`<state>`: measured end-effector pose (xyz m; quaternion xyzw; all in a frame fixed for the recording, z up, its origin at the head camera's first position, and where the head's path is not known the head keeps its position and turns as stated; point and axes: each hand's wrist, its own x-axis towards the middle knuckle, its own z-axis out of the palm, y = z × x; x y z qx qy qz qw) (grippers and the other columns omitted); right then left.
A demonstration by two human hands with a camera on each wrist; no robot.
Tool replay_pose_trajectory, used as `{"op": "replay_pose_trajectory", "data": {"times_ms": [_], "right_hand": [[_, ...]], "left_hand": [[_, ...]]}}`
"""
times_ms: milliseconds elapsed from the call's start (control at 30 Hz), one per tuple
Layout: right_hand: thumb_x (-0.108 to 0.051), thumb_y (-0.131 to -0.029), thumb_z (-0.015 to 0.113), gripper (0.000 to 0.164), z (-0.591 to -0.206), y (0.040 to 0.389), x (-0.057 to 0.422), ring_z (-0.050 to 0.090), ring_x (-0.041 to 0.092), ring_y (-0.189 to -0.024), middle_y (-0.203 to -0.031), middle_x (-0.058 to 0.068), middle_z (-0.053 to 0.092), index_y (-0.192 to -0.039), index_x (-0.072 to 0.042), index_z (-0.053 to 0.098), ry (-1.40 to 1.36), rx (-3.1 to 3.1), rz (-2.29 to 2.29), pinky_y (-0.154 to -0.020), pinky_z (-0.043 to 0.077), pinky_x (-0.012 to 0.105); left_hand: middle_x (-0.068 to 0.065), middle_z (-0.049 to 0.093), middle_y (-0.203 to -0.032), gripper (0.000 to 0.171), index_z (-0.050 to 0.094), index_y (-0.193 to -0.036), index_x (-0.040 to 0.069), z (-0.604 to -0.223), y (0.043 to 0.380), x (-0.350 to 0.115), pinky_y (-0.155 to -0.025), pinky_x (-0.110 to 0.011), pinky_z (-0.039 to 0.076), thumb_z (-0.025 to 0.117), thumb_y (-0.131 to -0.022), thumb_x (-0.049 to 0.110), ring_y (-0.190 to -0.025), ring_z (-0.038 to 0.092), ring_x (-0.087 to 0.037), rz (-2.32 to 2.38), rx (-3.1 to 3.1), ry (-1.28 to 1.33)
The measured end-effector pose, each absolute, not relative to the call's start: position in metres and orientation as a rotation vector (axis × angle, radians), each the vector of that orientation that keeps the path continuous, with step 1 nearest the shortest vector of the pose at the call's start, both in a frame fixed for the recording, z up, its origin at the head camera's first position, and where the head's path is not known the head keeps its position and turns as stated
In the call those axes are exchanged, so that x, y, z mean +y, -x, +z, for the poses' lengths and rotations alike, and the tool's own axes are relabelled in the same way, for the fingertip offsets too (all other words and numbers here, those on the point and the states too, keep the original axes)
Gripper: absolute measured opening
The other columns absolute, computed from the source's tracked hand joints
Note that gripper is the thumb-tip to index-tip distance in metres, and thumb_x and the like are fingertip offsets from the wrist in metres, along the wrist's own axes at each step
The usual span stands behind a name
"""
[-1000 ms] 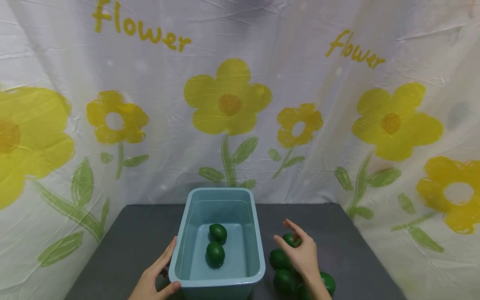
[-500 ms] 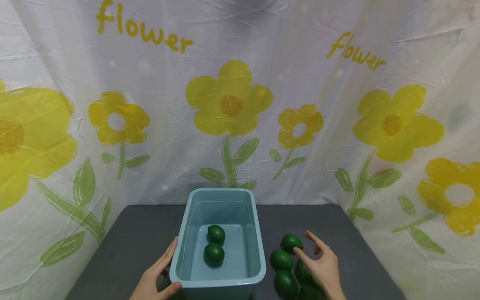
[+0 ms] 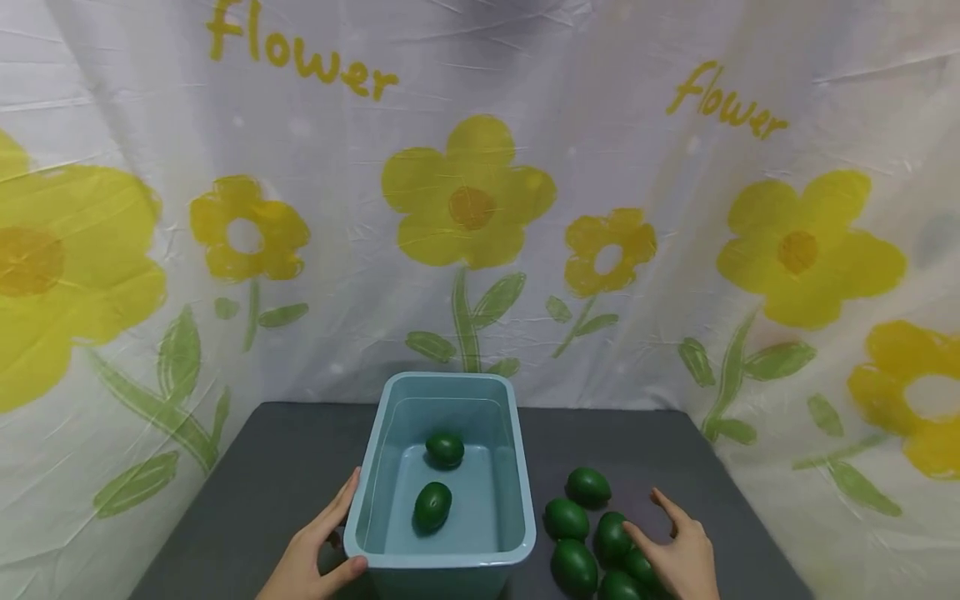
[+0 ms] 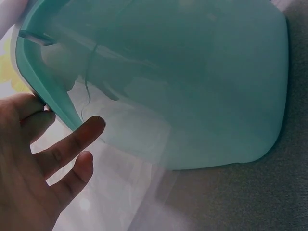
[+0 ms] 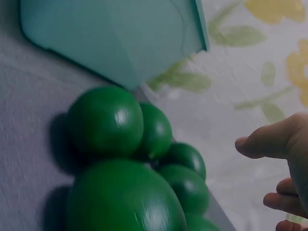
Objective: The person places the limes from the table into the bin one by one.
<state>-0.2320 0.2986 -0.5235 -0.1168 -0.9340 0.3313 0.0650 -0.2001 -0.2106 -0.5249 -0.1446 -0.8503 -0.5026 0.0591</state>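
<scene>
Right hand (image 3: 681, 557) has shifted right; two green fruits (image 3: 432, 507) in the blue tub (image 3: 438, 561) now lie apart. More loose fruits (image 3: 574, 568) are bunched on the dark table (image 3: 307, 442) right of the tub, its side wall between the two groups. Right hand: thumb and finger wide apart, empty, near the bunch. Left hand (image 3: 306, 557): fingers spread, touching the tub's left side and near corner. Curtain (image 3: 337, 250) behind reads "flower" twice, yellow.

Two fruits (image 3: 432, 507) inside the tub (image 3: 438, 561), other fruits (image 3: 574, 568) on the table (image 3: 315, 446) right of it, curtain (image 3: 345, 250) behind.
</scene>
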Motion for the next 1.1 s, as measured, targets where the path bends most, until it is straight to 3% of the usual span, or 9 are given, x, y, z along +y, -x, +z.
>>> {"op": "replay_pose_trajectory", "data": {"times_ms": [133,233,300,500,567,633,733,800,1100], "right_hand": [[-0.057,-0.091,0.079,0.093,-0.528,0.231,0.313,0.064,0.037,-0.093,-0.146,0.028,0.060,-0.152,0.007,0.051,0.371,-2.852,0.945,-0.080,0.052,0.053],[-0.057,-0.090,0.080,0.095,-0.530,0.231,0.321,0.062,0.053,-0.112,-0.146,0.030,0.059,-0.152,0.009,0.050,0.366,-2.869,0.922,-0.094,0.048,0.069],[-0.057,-0.090,0.080,0.096,-0.532,0.231,0.324,0.057,0.059,-0.120,-0.146,0.031,0.058,-0.152,0.010,0.049,0.364,-2.889,0.911,-0.098,0.043,0.074],[-0.059,-0.086,0.082,0.101,-0.540,0.230,0.328,0.055,0.063,-0.120,-0.143,0.034,0.059,-0.151,0.011,0.049,0.391,-2.968,0.892,-0.097,0.043,0.075],[-0.059,-0.085,0.083,0.101,-0.543,0.228,0.328,0.056,0.062,-0.118,-0.141,0.035,0.060,-0.149,0.012,0.051,0.397,-2.990,0.891,-0.094,0.046,0.073],[-0.059,-0.085,0.083,0.100,-0.546,0.228,0.327,0.057,0.061,-0.117,-0.140,0.034,0.061,-0.148,0.012,0.053,0.400,-3.007,0.892,-0.093,0.047,0.072],[-0.060,-0.085,0.083,0.097,-0.547,0.227,0.326,0.059,0.060,-0.117,-0.137,0.033,0.064,-0.145,0.012,0.056,0.391,-3.022,0.891,-0.092,0.049,0.070],[-0.059,-0.084,0.083,0.096,-0.546,0.227,0.326,0.061,0.058,-0.116,-0.134,0.032,0.066,-0.143,0.012,0.058,0.380,-3.031,0.892,-0.092,0.050,0.069],[-0.059,-0.083,0.084,0.092,-0.539,0.222,0.330,0.068,0.049,-0.108,-0.120,0.031,0.072,-0.135,0.013,0.064,0.338,-3.151,0.921,-0.089,0.055,0.060]], "left_hand": [[-0.013,0.023,-0.173,0.083,0.024,-0.171,0.021,-0.522,0.200,-0.210,-0.072,-0.029,0.052,0.070,-0.101,0.022,-0.138,0.051,-0.019,-1.532,-2.609,0.403],[-0.014,0.024,-0.173,0.083,0.024,-0.171,0.019,-0.522,0.200,-0.209,-0.073,-0.029,0.053,0.070,-0.102,0.023,-0.139,0.051,-0.027,-1.534,-2.620,0.386],[-0.015,0.024,-0.173,0.083,0.024,-0.171,0.019,-0.522,0.200,-0.208,-0.072,-0.029,0.053,0.070,-0.102,0.023,-0.135,0.054,-0.022,-1.535,-2.619,0.382],[-0.016,0.026,-0.173,0.084,0.025,-0.171,0.019,-0.521,0.200,-0.208,-0.069,-0.029,0.052,0.071,-0.101,0.023,-0.118,0.056,-0.005,-1.531,-2.613,0.378],[-0.016,0.026,-0.173,0.083,0.025,-0.171,0.020,-0.521,0.200,-0.208,-0.070,-0.029,0.053,0.071,-0.101,0.024,-0.122,0.057,-0.010,-1.525,-2.621,0.370],[-0.016,0.025,-0.173,0.083,0.024,-0.171,0.019,-0.520,0.200,-0.208,-0.071,-0.030,0.053,0.070,-0.101,0.024,-0.131,0.057,-0.023,-1.523,-2.626,0.369],[-0.017,0.024,-0.173,0.083,0.023,-0.171,0.019,-0.519,0.200,-0.208,-0.073,-0.031,0.054,0.069,-0.102,0.025,-0.141,0.048,-0.045,-1.531,-2.632,0.371],[-0.018,0.023,-0.173,0.083,0.022,-0.171,0.018,-0.519,0.201,-0.208,-0.074,-0.031,0.054,0.069,-0.103,0.025,-0.144,0.042,-0.052,-1.538,-2.635,0.376],[-0.019,0.023,-0.173,0.083,0.023,-0.170,0.013,-0.517,0.201,-0.208,-0.078,-0.030,0.055,0.069,-0.103,0.024,-0.145,0.041,-0.054,-1.519,-2.648,0.376]]}}
